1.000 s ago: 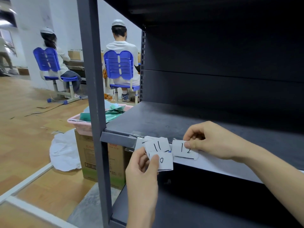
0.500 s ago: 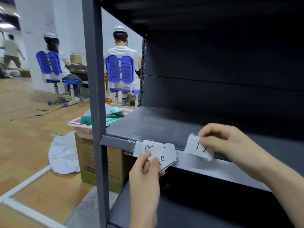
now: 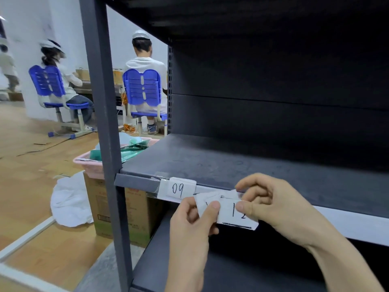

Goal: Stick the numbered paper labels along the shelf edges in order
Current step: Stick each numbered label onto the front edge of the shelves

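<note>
A white paper label marked 09 [image 3: 179, 189] sits stuck on the front edge of the dark grey shelf [image 3: 347, 226], near the left upright. Just right of it and lower, my left hand [image 3: 192, 226] pinches a small stack of paper labels [image 3: 205, 204] between thumb and fingers. The front label, marked 12 [image 3: 236, 214], is also pinched by my right hand [image 3: 273, 204], thumb on its face. Both hands meet in front of the shelf edge, and the other labels' numbers are mostly covered.
A grey steel upright [image 3: 105, 123] stands at the left of the shelf. Beyond it are a pink basket [image 3: 92, 165] on a cardboard box [image 3: 101, 207], a white bag [image 3: 69, 205], and two seated people on blue chairs [image 3: 143, 89].
My right hand, which held label 12 off the shelf edge, has brought it down and left onto the stack in my left hand. Label 09 on the edge is now uncovered.
</note>
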